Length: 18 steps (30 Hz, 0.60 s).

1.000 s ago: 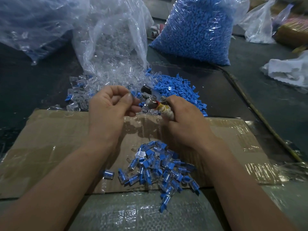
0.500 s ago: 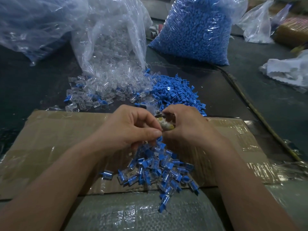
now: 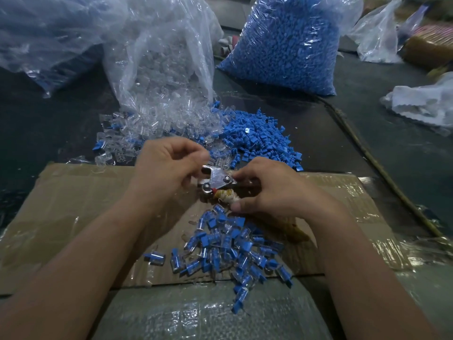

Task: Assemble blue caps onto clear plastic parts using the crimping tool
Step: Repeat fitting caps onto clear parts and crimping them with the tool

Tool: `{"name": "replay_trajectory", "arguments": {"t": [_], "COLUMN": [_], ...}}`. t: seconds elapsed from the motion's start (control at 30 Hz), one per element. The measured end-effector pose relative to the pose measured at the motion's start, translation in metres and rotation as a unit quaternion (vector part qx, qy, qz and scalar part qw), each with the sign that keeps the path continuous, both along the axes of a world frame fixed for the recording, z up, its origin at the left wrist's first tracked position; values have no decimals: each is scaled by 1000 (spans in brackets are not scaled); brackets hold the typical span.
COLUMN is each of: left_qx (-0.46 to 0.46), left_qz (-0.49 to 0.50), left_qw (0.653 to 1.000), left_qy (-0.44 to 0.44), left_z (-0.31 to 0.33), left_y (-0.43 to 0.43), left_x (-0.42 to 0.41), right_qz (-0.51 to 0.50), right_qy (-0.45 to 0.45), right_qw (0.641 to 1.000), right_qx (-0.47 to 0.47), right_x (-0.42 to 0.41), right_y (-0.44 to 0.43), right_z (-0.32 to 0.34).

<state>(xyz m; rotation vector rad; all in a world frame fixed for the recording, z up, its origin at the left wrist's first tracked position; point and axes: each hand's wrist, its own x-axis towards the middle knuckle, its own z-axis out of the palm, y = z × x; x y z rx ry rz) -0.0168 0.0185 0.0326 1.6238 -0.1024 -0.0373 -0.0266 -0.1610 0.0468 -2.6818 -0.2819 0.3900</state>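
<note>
So the person is leaning over a taped-up cardboard sheet (image 3: 73,204), right hand (image 3: 277,190) wrapping around the handles of the crimping tool (image 3: 217,180), metal head poking toward the left hand (image 3: 169,165). That one's curling its fingers in, thumb right by the head, and honestly I can't tell if a piece is pinched in there. I'm guessing they're loading one for a crimp. Loose blue caps (image 3: 259,141) and clear plastic parts (image 3: 157,128) are sitting in heaps just beyond, finished ones (image 3: 228,246) lying under the hands. Next move is probably seating a capped part square in the tool, then squeezing.
</note>
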Motion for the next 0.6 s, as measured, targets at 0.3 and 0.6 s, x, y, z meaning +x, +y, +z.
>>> {"name": "replay_trajectory", "arguments": {"t": [0.3,0.6], "left_qx": [328,396], "left_qz": [-53,-32], "left_qw": [937,908], "left_qy": [-110,-132], "left_z": [-31,-35], "left_y": [7,7], "left_x": [32,41], "right_qz": [43,-16], "right_qy": [3,-28], "right_qw": [999,998], "right_qx": [-15,53], "right_x": [-1,3], "right_y": [1,-1], "right_z": [2,-2]}}
